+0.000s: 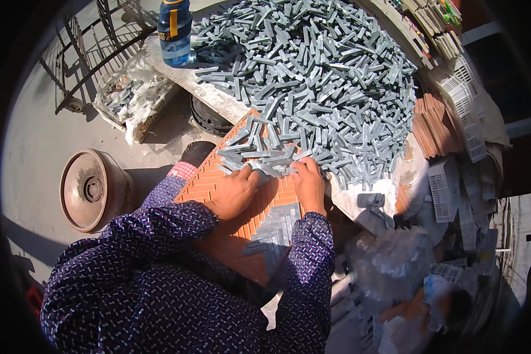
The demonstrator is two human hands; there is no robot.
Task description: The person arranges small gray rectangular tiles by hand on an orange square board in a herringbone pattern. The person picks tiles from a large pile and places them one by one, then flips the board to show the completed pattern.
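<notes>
An orange herringbone-grooved tray point(197, 187) lies tilted in front of me, against the edge of the worktop. Grey stone strips point(272, 233) fill its near right part in a zigzag pattern, set close together. Loose strips point(256, 137) are scattered over the tray's far end. My left hand point(233, 193) is closed over the tray's middle, its fingertips on a grey strip partly hidden beneath them. Close beside it on the right, my right hand point(308, 184) pinches another grey strip between thumb and fingers. Beyond both hands spreads a large heap of grey strips point(312, 71).
A blue bottle point(176, 35) stands on the worktop's far left corner. To the left are a basket of plastic and scraps point(133, 94) and a round drum point(91, 189). Stacked orange trays point(435, 127) and white crates point(443, 192) sit on the right. Another person point(422, 310) is at lower right.
</notes>
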